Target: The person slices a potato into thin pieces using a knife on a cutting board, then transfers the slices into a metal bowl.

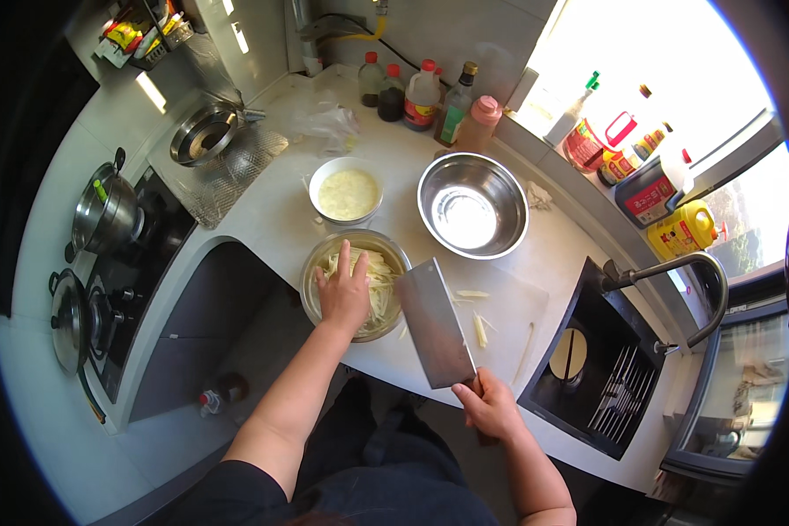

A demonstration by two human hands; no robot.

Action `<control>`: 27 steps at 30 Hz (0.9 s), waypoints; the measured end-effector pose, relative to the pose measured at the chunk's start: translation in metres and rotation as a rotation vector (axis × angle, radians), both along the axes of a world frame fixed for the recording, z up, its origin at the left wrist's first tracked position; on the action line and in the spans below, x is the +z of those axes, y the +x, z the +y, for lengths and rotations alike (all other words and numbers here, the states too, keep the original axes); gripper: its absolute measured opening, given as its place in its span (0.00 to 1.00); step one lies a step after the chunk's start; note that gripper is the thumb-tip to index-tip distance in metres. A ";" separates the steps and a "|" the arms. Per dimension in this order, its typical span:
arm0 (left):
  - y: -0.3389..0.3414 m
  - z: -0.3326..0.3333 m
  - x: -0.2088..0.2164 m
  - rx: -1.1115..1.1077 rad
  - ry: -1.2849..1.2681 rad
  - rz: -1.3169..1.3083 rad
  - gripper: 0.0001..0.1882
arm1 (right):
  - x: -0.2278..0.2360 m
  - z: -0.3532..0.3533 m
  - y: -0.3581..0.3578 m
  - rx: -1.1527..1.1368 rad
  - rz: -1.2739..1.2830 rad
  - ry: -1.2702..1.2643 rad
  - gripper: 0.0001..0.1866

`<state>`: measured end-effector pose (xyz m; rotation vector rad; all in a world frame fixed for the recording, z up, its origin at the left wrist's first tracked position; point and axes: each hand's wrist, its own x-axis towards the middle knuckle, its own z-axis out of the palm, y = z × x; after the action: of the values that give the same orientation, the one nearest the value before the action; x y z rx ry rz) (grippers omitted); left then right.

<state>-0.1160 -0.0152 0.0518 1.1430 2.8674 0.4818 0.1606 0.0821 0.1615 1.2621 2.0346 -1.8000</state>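
Observation:
My left hand (344,296) rests over a shallow metal bowl (402,254), fingers spread on the pale cut strips (381,285) inside it. The strips look like potato, though I cannot be sure. My right hand (493,405) grips the handle of a broad cleaver (434,331). Its blade points away from me, just right of the bowl and above a whitish cutting board (517,307). A few loose strips (479,330) lie on that board. Part of the bowl's contents is hidden under my left hand.
Behind the bowl stands a white bowl (314,200) of cloudy liquid with pale pieces; a larger steel basin (431,232) is to its right. Bottles (421,96) line the wall. A black sink (548,405) with a faucet (719,272) lies right, a stove (153,241) with pots left.

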 end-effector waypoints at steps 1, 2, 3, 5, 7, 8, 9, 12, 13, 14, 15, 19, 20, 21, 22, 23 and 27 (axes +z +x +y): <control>0.000 0.001 0.001 -0.017 0.022 0.022 0.21 | -0.002 0.001 0.004 -0.016 -0.012 0.067 0.18; 0.002 0.000 0.003 -0.081 0.117 0.100 0.19 | -0.003 0.004 0.010 -0.013 -0.020 0.224 0.16; 0.005 -0.002 0.006 -0.146 0.213 0.177 0.17 | -0.017 0.009 0.021 0.091 0.075 0.600 0.13; 0.024 0.001 0.020 -0.344 0.508 0.197 0.13 | -0.038 0.022 0.045 0.098 0.120 0.870 0.12; 0.063 0.005 0.031 -0.581 0.751 0.059 0.10 | -0.054 0.043 0.067 0.157 0.059 1.068 0.11; 0.084 -0.002 0.020 -0.653 0.701 -0.083 0.15 | -0.063 0.053 0.076 0.176 0.009 1.135 0.11; 0.103 -0.003 0.012 -0.635 0.639 -0.121 0.19 | -0.071 0.063 0.084 0.196 -0.041 1.199 0.11; 0.140 -0.006 -0.029 -0.575 0.418 -0.155 0.39 | -0.096 0.093 0.090 0.246 -0.074 1.295 0.10; 0.146 -0.002 -0.043 -0.463 0.326 -0.162 0.41 | -0.105 0.102 0.090 0.264 -0.087 1.322 0.11; 0.152 0.005 -0.052 -0.349 0.238 -0.162 0.43 | -0.114 0.110 0.088 0.275 -0.076 1.324 0.11; 0.157 0.009 -0.062 -0.234 0.150 -0.160 0.45 | -0.123 0.116 0.085 0.287 -0.064 1.326 0.11; 0.160 0.024 -0.089 -0.090 0.119 -0.116 0.48 | -0.129 0.130 0.072 0.390 0.045 1.283 0.11; 0.161 0.028 -0.092 -0.078 0.133 -0.109 0.48 | -0.130 0.131 0.069 0.443 0.071 1.267 0.10; 0.160 0.032 -0.095 -0.067 0.147 -0.103 0.48 | -0.131 0.130 0.067 0.514 0.082 1.253 0.09; 0.161 0.035 -0.097 -0.055 0.165 -0.099 0.48 | -0.130 0.130 0.067 0.588 0.092 1.240 0.09; 0.160 0.037 -0.100 -0.054 0.190 -0.105 0.47 | -0.128 0.128 0.068 0.662 0.101 1.226 0.09; 0.152 0.031 -0.104 -0.087 0.231 -0.084 0.44 | -0.117 0.125 0.077 0.654 0.142 1.198 0.09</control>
<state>0.0358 0.0155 -0.0521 1.2378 2.7316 0.8537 0.2379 0.2075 0.0444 0.3928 3.1819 -0.3054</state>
